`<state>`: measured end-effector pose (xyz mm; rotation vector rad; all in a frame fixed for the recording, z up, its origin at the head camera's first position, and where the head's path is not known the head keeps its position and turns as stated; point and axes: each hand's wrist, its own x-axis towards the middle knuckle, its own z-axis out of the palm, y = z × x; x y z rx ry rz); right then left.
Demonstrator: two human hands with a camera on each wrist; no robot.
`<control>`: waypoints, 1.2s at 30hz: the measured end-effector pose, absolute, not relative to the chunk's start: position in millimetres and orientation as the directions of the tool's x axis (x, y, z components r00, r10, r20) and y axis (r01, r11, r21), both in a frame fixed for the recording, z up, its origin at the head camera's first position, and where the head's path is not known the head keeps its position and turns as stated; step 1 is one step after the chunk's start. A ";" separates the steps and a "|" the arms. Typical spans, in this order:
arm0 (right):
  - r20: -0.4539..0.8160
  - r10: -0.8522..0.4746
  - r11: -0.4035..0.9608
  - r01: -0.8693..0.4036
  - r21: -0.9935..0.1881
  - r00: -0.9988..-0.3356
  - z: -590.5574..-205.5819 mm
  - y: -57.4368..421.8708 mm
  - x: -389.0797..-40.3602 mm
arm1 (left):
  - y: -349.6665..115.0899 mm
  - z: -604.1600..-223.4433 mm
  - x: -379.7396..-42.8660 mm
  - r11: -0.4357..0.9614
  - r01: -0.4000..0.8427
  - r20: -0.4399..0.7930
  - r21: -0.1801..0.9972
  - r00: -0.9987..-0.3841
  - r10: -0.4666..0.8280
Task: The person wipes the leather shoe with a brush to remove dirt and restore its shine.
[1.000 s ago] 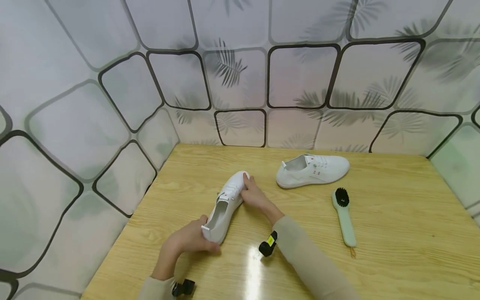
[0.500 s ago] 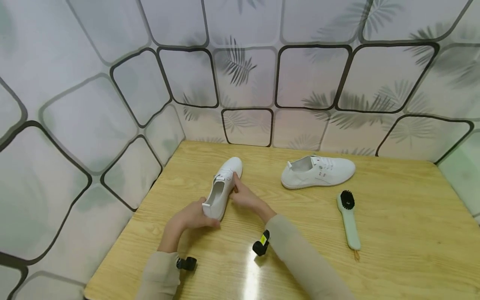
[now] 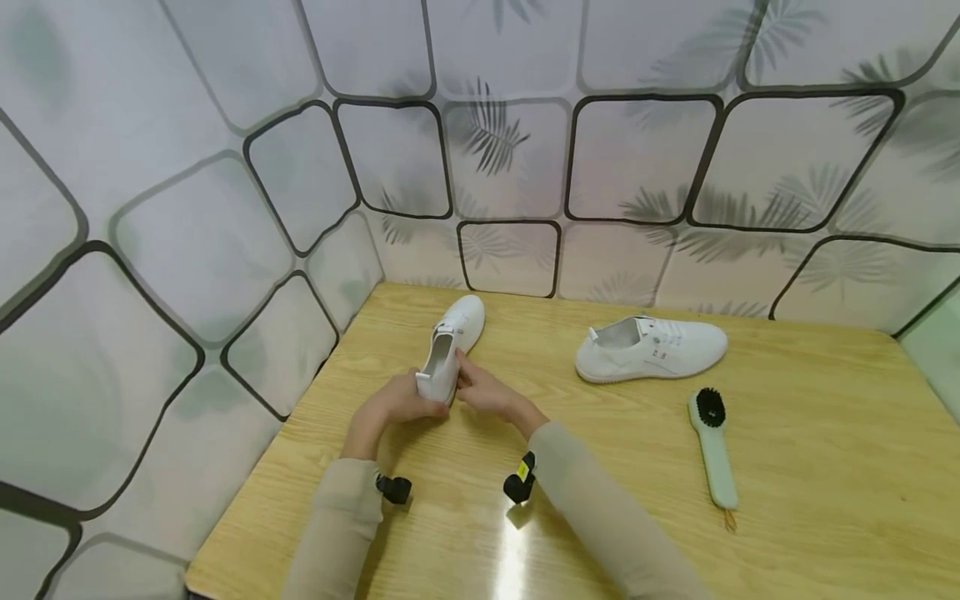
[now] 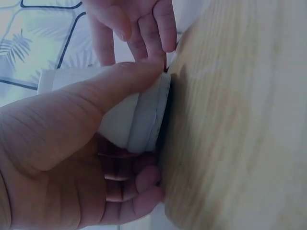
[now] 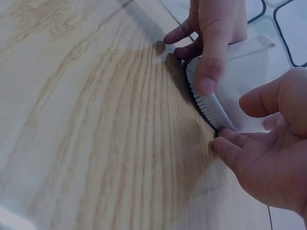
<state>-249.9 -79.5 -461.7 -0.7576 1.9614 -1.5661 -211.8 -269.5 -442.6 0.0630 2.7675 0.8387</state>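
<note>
A white lace-up shoe [image 3: 457, 337] sits on the table at the left, toe toward the back wall. My left hand [image 3: 401, 400] grips its heel from behind; in the left wrist view the thumb [image 4: 120, 81] lies along one side and the fingers curl on the other. My right hand [image 3: 491, 390] is at the shoe's right side near the heel. In the right wrist view its fingers [image 5: 240, 139] reach the sole edge, fairly straight, with the thumb held apart from them. The shoe's sole stands close over the wood.
A second white shoe [image 3: 652, 348] lies farther right, toe pointing right. In front of it is a pale green brush [image 3: 716, 454] with black bristles and a hanging cord. The wooden table [image 3: 585, 467] meets patterned walls at the back and left.
The left shoe has moved away toward the back wall, and its toe is lower and farther off. My right hand has slid from near the toe back along the side toward the heel.
</note>
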 end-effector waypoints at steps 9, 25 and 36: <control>-0.095 -0.717 0.275 -0.156 -0.949 -0.690 -458.5 -86.6 -257.4 | -267.8 -440.4 -222.9 0.850 -0.061 -0.221 0.523 -0.973 0.067; -0.103 -0.734 0.290 -0.171 -0.942 -0.672 -449.4 -93.5 -274.3 | -275.6 -440.7 -239.9 0.838 -0.095 -0.212 0.537 -0.977 0.025; -0.096 -0.761 0.292 -0.207 -0.934 -0.642 -451.4 -91.9 -279.4 | -276.7 -442.5 -241.9 0.818 -0.109 -0.207 0.564 -0.978 0.012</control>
